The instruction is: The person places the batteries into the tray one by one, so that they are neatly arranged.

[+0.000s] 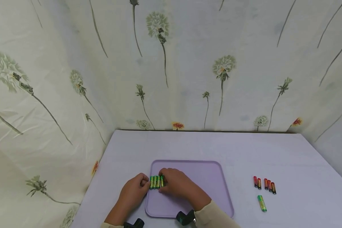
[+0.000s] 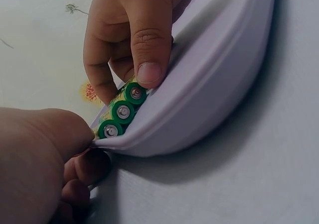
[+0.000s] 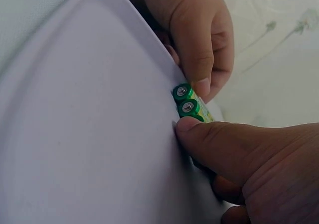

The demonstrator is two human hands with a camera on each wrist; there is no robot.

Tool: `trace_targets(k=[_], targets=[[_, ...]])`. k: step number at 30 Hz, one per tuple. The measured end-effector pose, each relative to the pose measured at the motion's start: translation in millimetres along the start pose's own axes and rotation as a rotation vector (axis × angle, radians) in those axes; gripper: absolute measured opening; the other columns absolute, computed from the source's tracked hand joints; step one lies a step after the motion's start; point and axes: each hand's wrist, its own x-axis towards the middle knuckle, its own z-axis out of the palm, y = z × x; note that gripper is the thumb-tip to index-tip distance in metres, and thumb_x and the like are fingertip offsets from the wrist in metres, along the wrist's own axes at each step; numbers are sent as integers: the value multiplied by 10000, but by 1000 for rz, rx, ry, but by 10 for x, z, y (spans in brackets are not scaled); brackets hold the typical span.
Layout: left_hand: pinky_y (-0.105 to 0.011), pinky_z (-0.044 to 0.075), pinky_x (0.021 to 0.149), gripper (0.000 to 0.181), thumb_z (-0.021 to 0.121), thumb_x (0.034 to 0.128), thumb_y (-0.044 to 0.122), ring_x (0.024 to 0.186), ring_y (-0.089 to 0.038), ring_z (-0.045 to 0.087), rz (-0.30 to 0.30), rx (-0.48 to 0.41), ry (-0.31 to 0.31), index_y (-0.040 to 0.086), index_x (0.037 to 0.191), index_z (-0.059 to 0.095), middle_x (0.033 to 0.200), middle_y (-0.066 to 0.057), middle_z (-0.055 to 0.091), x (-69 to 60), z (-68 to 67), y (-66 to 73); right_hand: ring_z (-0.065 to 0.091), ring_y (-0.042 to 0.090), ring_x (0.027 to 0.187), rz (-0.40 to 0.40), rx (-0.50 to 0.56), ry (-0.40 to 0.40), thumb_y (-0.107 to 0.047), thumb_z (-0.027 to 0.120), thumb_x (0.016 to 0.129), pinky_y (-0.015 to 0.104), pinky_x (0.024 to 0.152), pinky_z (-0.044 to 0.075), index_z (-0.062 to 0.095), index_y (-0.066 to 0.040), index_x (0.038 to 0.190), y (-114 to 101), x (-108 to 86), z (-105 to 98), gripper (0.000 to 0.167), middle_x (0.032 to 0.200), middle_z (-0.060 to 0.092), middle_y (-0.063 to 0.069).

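1. A lilac tray (image 1: 196, 193) lies flat.
2. The right hand (image 1: 175, 183), over the tray, pinches the row's right end; the left hand (image 1: 134, 190) pinches the tray's left rim.
3. Four shiny green batteries (image 1: 155, 182), yellow-marked, lie side by side inside that rim, long axes front-to-back, silver-centred ends facing the tray's near edge.
4. Right of the tray: one green battery (image 1: 262, 203), slanting; smaller red-and-black batteries (image 1: 269, 186).

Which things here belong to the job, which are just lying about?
Job, probably:
left hand
right hand
row of green cylindrical batteries
pale purple rectangular tray
lone matching green battery

Idle, seemingly:
red and black cylindrical battery pair
similar battery trio
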Motion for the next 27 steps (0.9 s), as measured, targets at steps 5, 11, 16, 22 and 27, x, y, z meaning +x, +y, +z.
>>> trace_targets(k=[5,11,16,22,27], targets=[[-324,448,715,79,666,982,276,738,-69,566,-16,2,-4,215,1030,674,821,145,655,1,4,2,549,70,860,1,30,-4,-352,901,827,302,783,466,641,-146,1286,9,-11,-5,566,980,635,-98],[-320,443,709,79,668,982,276,739,-67,561,-19,5,4,210,1025,675,818,142,650,-11,-14,32,554,66,848,19,95,-18,-341,903,827,291,783,467,615,-143,1342,34,-16,-10,622,953,615,-118],[-327,442,711,80,669,982,280,738,-78,563,-30,-1,-5,212,1022,675,812,137,646,-17,-24,52,550,84,837,35,152,-24,-347,899,828,296,769,463,588,-138,1386,85,-39,-28,672,921,597,-92],[-334,439,712,77,676,976,279,737,-81,560,-23,9,2,216,1019,673,805,138,638,-22,-24,40,569,95,871,35,188,-32,-370,888,838,327,806,480,573,-170,1405,133,-83,-73,678,969,610,-84],[-330,444,711,75,675,976,276,740,-69,568,-11,3,6,216,1021,675,810,146,648,-16,-13,30,581,94,883,39,204,-34,-358,882,849,346,832,492,569,-181,1402,146,-118,-106,660,986,624,-84]])
